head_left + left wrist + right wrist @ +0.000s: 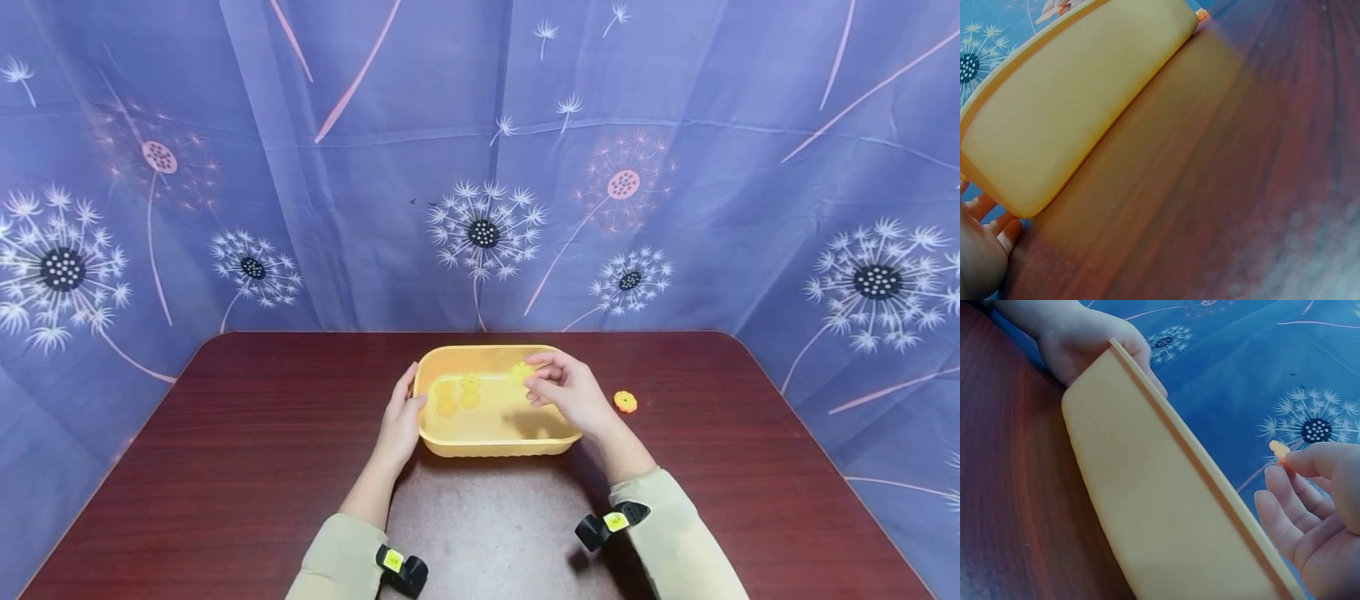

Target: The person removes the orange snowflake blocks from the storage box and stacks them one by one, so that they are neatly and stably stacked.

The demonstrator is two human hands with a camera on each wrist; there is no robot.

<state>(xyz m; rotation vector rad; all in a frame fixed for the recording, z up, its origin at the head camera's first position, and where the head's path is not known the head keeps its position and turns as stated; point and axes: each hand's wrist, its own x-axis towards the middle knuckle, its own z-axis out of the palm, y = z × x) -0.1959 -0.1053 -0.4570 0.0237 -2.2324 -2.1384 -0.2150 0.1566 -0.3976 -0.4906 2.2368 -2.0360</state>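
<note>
"How much had been done?"

"Several yellow flower pieces [470,393] were seen inside the yellow tub [498,448], toward its left (their exact number could not be told). A bright piece [521,372] was pinched between thumb and fingertips of the right hand [572,392], above the tub's right half."

"And what remained?"

"One orange-and-yellow disc [626,402] was seen on the table [225,467], right of the tub."

"Was anything in the way?"

"Only the tub's right wall was judged an obstacle between disc and interior. The left end was gripped by the left hand [399,427], thumb at the rim. The far side was closed off by a patterned curtain [360,208]."
</note>
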